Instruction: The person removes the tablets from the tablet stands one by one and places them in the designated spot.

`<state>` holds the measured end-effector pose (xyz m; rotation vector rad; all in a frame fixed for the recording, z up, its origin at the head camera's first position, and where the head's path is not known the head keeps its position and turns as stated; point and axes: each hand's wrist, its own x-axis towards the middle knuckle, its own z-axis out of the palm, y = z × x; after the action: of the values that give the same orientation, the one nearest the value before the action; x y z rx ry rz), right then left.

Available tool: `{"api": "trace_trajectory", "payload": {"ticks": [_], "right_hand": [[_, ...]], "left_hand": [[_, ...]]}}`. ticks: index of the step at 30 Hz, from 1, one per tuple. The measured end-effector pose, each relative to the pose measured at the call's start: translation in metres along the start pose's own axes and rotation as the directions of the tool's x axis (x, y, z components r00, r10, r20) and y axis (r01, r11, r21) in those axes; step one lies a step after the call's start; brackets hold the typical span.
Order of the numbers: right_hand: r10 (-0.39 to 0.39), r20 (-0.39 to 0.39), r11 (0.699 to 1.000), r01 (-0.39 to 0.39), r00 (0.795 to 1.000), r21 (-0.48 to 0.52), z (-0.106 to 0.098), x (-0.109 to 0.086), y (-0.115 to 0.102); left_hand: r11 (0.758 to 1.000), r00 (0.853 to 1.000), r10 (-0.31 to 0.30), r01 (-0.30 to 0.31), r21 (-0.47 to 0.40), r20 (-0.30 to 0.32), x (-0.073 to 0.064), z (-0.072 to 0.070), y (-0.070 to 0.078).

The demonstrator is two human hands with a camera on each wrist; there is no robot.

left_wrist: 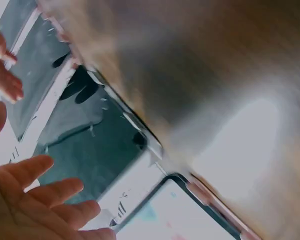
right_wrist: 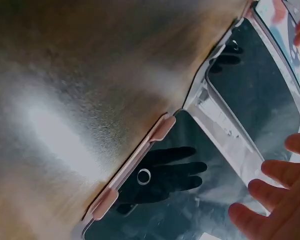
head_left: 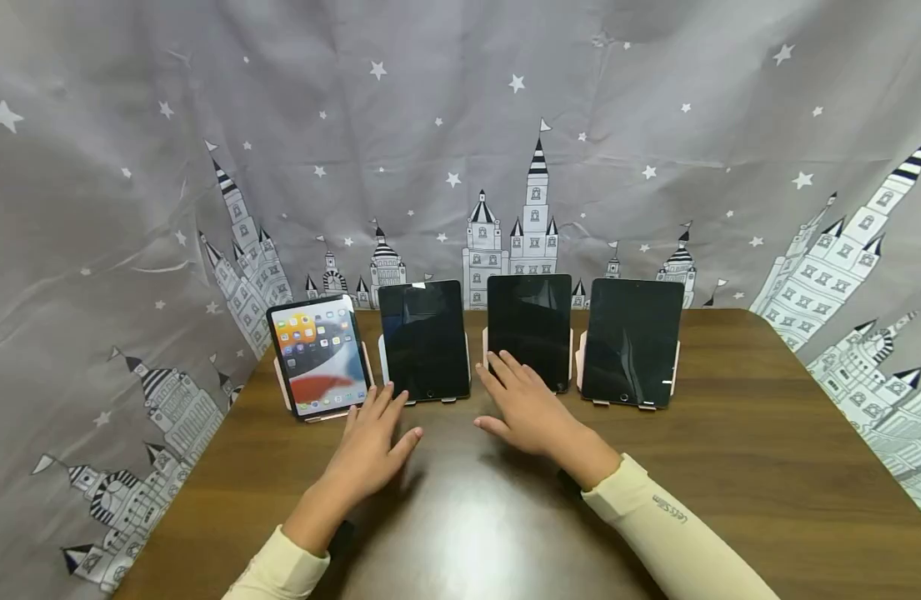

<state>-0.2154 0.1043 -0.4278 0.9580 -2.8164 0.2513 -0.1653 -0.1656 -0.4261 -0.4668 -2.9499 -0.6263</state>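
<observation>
The left hand [head_left: 366, 450] is spread with its fingers extended and thumb held well apart, and nothing is in its grasp. Just beyond its fingertips on the left leans the lit tablet [head_left: 321, 354], its home screen showing icons; straight ahead and a little to its right is the first dark tablet [head_left: 424, 342]. The right hand [head_left: 533, 417] is likewise spread, fingers nearly straight, thumb out to the left, gripping nothing. Its fingers overlap the second dark tablet [head_left: 530, 321] directly ahead; whether any fingertip of either hand touches a tablet, I cannot tell. Farther to the right of that hand stands the third dark tablet [head_left: 633, 342]. All four lean back on stands, the rightmost stand [head_left: 581, 367] pinkish, upon the wooden table [head_left: 445, 500] below both hands.
</observation>
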Motion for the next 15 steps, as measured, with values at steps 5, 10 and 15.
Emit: {"api": "trace_trajectory", "payload": {"ticks": [5, 10, 15], "right_hand": [[-0.112, -0.042, 0.993, 0.110, 0.993, -0.038, 0.002, 0.012, -0.006], [-0.197, -0.097, 0.976, 0.186, 0.976, -0.112, 0.004, 0.023, -0.014], [-0.284, -0.118, 0.948, 0.260, 0.952, -0.186, 0.004, 0.035, -0.017]], "left_hand": [[0.997, 0.997, 0.048, -0.044, 0.057, -0.062, -0.009, -0.011, -0.021], [0.993, 0.982, 0.100, -0.088, 0.082, -0.157, -0.014, -0.029, -0.043], [0.995, 0.960, 0.099, -0.096, 0.027, -0.261, -0.011, -0.038, -0.060]]}}
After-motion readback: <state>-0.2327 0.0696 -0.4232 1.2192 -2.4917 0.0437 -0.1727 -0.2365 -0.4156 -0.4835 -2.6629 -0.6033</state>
